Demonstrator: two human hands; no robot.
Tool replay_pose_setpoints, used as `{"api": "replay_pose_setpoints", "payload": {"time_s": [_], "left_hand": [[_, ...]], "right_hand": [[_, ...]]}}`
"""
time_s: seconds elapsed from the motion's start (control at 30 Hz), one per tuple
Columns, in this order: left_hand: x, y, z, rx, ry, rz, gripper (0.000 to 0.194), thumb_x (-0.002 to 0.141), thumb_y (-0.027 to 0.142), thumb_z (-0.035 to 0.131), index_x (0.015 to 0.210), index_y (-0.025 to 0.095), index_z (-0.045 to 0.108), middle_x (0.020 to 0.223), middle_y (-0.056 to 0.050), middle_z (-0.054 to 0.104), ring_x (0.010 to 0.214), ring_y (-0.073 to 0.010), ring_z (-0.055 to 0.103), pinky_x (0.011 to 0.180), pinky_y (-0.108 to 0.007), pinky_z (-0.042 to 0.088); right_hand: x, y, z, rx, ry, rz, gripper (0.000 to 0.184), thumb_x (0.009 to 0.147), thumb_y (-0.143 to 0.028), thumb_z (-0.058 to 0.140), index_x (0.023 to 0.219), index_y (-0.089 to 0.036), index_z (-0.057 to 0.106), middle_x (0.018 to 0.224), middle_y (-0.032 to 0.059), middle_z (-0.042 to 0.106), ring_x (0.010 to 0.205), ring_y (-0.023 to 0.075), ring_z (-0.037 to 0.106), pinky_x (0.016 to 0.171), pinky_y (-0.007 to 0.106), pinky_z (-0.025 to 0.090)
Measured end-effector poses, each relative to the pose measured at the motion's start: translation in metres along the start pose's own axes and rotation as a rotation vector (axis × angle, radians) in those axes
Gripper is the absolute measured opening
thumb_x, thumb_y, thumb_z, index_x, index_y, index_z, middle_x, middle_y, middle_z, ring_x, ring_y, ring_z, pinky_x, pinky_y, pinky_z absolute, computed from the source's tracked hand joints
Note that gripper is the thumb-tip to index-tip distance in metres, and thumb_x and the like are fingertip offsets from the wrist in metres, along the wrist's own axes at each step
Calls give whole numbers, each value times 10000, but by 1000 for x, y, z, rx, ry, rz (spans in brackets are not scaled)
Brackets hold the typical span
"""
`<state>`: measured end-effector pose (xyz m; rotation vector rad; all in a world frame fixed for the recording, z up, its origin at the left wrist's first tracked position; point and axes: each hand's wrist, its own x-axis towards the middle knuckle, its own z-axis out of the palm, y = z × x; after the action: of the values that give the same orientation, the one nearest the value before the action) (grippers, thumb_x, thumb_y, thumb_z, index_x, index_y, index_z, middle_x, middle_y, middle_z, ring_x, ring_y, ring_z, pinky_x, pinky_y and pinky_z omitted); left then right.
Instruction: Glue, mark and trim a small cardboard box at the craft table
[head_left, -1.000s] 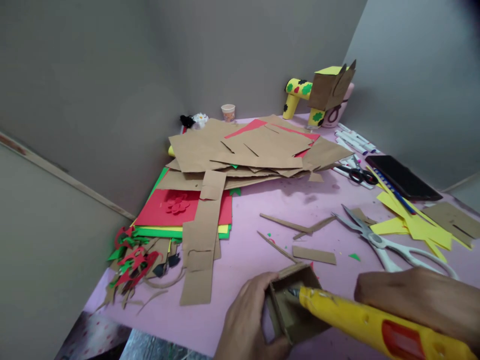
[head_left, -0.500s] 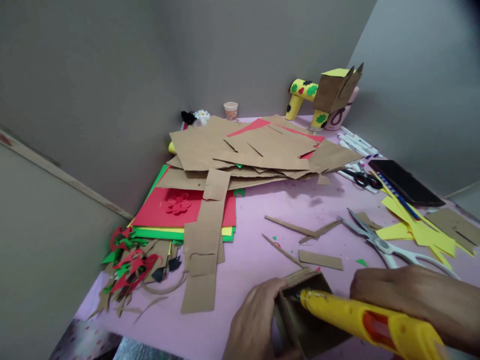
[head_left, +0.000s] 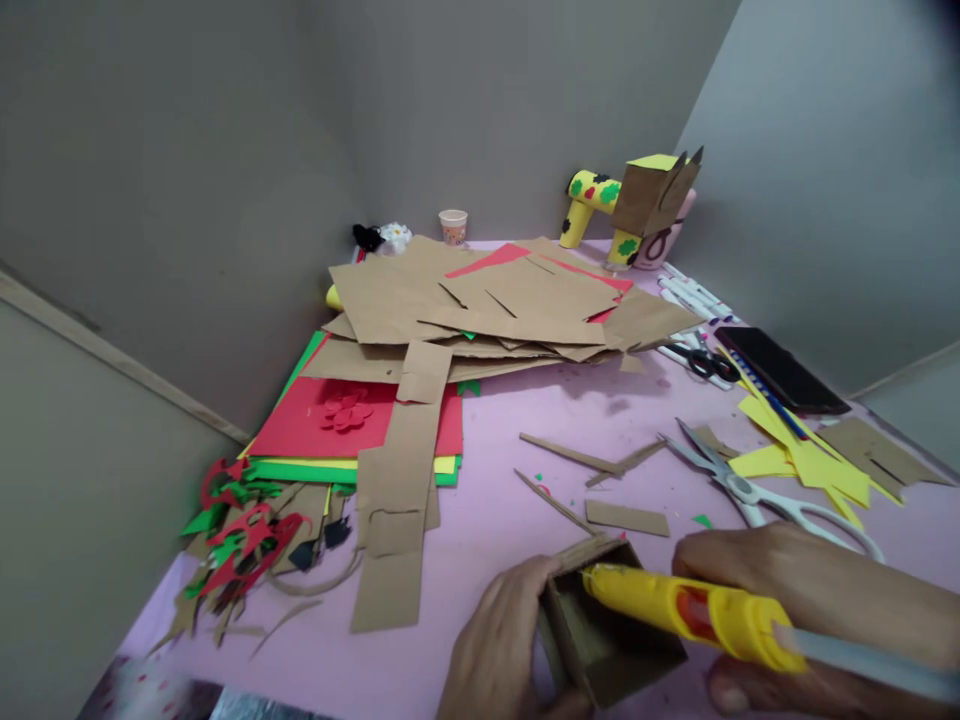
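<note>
- Well left of our grips, we see heaped paper scraps (head_left: pixel 255 550);
- nearer our left grip, a slotted cardboard strip (head_left: pixel 394 540) lies;
- our left hand (head_left: pixel 499 635) clasps the side of an open cardboard box (head_left: pixel 619 655), which is between our grips;
- our right hand (head_left: pixel 739 560) wraps around a yellow glue gun (head_left: pixel 637 592), its tip inside the box;
- just beyond our right grip, white-handled scissors (head_left: pixel 741 488) lie spread.

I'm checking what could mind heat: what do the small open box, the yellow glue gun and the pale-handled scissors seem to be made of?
Box: looks like cardboard, matte brown, with rough thick edges.
Glue gun: probably hard plastic; its body is smooth, evenly yellow. The translucent stick behind it could be glue.
Scissors: thin grey blades, likely metal; pale smooth handles, probably plastic.
</note>
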<state>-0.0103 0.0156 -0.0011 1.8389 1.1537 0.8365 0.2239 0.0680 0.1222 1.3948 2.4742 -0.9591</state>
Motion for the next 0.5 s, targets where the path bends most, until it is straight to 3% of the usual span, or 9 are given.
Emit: {"api": "replay_pose_setpoints", "payload": {"time_s": [0.1, 0.2, 0.33, 0.5], "left_hand": [[0, 0, 1, 19, 16, -12, 815, 639, 105, 744, 1316, 351, 363, 1257, -16, 591, 1138, -239, 557, 971, -363, 442], [0, 0, 1, 12, 19, -62, 729, 652, 153, 735, 1292, 319, 427, 1250, -34, 612, 1132, -257, 571, 967, -372, 453], [1, -3, 2, 2, -1, -126, 661, 657, 188, 708, 1272, 293, 488, 1239, -29, 640, 1122, -264, 590, 979, -375, 460], [2, -7, 5, 21, 43, -20, 626, 705, 99, 578, 1284, 304, 456, 1236, -15, 639, 1107, -215, 598, 971, -335, 466]], "right_hand": [[2, -5, 7, -76, 66, -80, 105, 693, -261, 661, 727, -220, 570, 663, -6, 663, 513, 176, 608, 457, 239, 338], [4, -8, 16, -251, 170, -247, 107, 670, -132, 616, 722, -212, 569, 669, 2, 659, 486, 165, 620, 428, 240, 374], [8, -12, 22, -497, 245, -380, 167, 647, -57, 540, 712, -209, 565, 696, 33, 659, 430, 156, 610, 350, 256, 370], [11, -13, 26, -635, 273, -430, 206, 664, -40, 495, 716, -240, 484, 652, -21, 607, 395, 136, 567, 323, 276, 313]]}}
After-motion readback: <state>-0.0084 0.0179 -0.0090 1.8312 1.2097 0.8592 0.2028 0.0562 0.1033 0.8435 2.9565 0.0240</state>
